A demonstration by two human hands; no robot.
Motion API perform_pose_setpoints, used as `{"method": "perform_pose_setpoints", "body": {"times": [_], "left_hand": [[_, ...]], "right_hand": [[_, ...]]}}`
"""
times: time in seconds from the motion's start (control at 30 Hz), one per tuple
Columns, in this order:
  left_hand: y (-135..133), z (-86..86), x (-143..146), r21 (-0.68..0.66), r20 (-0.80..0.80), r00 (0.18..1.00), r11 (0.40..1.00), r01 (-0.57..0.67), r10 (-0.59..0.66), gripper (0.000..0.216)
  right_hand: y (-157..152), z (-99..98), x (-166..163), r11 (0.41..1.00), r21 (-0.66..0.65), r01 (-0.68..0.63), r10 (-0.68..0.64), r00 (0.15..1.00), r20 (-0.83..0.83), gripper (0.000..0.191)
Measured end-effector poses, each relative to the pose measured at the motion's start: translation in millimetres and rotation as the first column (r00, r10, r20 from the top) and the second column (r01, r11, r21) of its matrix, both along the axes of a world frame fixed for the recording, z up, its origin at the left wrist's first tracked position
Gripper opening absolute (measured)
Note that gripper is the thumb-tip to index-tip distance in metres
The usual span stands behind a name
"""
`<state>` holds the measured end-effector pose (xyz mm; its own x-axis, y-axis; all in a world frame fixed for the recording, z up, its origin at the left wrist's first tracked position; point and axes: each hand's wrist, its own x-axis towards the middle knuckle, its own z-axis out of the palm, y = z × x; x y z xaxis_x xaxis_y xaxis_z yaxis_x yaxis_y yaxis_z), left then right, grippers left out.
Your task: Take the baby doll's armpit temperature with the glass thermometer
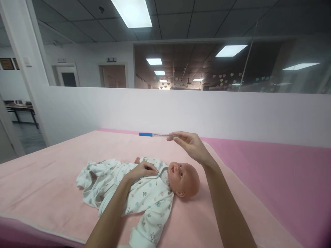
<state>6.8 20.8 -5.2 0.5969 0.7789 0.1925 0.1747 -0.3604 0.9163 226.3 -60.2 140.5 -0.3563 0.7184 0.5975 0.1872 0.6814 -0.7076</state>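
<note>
Pinches the thermometer [155, 134] by its clear end with the right hand [190, 144] and holds it level in the air, blue cap toward nine o'clock, at twelve o'clock from the doll [144, 193] lying on a pink blanket [51, 172], head toward three o'clock. Rests the left hand [142, 170] on the doll's romper [152, 203] at the collar, fingers curled — gripping cloth or not, cannot tell.

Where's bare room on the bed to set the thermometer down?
Free: the pale blanket left of the doll, out to its edge; the strip between doll and white wall; the darker pink mat beyond the right forearm. Crowded: centre, where the left hand rests on the doll and the right hand holds the thermometer aloft.
</note>
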Motion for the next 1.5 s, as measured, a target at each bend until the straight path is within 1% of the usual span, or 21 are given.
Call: {"method": "perform_pose_setpoints", "body": {"times": [0.43,0.73,0.97,1.1,1.33,1.5], "left_hand": [[-2.7,2.6,0.1,-0.010,0.005,1.000,1.000,0.006,-0.006,0.022],[-2.8,3.2,0.8,-0.023,0.003,1.000,0.999,-0.028,0.028,0.022],[0.9,-0.3,0.3,-0.037,0.011,1.000,0.999,-0.019,0.020,0.024],[2.7,-2.3,-0.2,-0.035,0.015,1.000,0.999,-0.014,0.014,0.023],[-1.1,1.0,0.1,-0.018,0.007,1.000,1.000,-0.023,0.023,0.022],[-2.3,2.3,0.2,-0.024,0.011,1.000,1.000,-0.004,0.004,0.022]], "right_hand": [[1.0,-0.5,-0.4,1.000,0.005,-0.014,0.014,1.000,-0.013,0.028],[2.8,-1.2,0.0,1.000,-0.010,-0.022,0.022,1.000,-0.019,0.029],[3.2,-1.7,1.0,0.999,-0.006,-0.041,0.041,0.999,-0.015,0.026],[2.2,-1.4,1.2,0.999,-0.013,-0.037,0.037,0.999,-0.015,0.028],[1.8,-1.7,0.3,0.999,-0.020,-0.044,0.044,0.999,-0.019,0.028],[1.7,-2.4,1.1,0.998,-0.015,-0.057,0.057,0.998,-0.012,0.028]]}}
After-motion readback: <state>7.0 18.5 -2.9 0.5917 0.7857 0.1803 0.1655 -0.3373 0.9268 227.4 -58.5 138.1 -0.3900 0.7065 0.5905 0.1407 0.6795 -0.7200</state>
